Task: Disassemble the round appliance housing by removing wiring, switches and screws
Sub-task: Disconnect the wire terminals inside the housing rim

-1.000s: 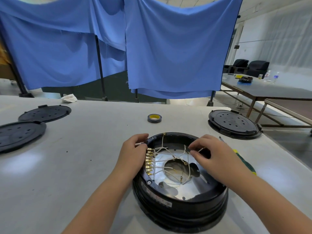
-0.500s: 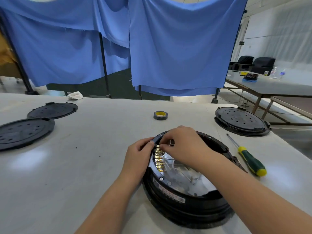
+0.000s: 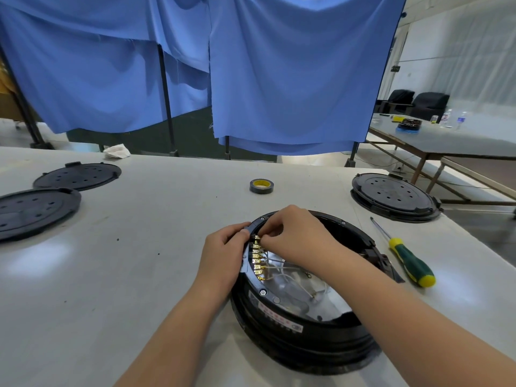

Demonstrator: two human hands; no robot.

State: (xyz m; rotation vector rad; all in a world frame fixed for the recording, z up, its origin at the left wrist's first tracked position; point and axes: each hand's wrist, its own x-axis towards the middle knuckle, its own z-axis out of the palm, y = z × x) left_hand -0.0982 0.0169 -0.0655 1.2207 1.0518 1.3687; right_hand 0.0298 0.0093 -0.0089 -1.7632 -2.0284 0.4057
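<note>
The round black appliance housing (image 3: pixel 301 336) lies open on the white table (image 3: pixel 134 275). A row of several brass terminals (image 3: pixel 257 258) runs along its left inner rim, with thin white wires (image 3: pixel 304 286) trailing over the shiny metal floor. My left hand (image 3: pixel 223 255) grips the left rim beside the terminals. My right hand (image 3: pixel 293 236) reaches across from the right and pinches the topmost terminal connector with its fingertips.
A green and yellow screwdriver (image 3: pixel 410 263) lies right of the housing. A roll of black tape (image 3: pixel 261 186) sits behind it. A black lid (image 3: pixel 393 196) is at the right, two more lids (image 3: pixel 36 208) at the left. Blue cloth hangs behind.
My right hand has moved from the housing's right side across to the top of the terminal row on the left. My left hand stays on the rim.
</note>
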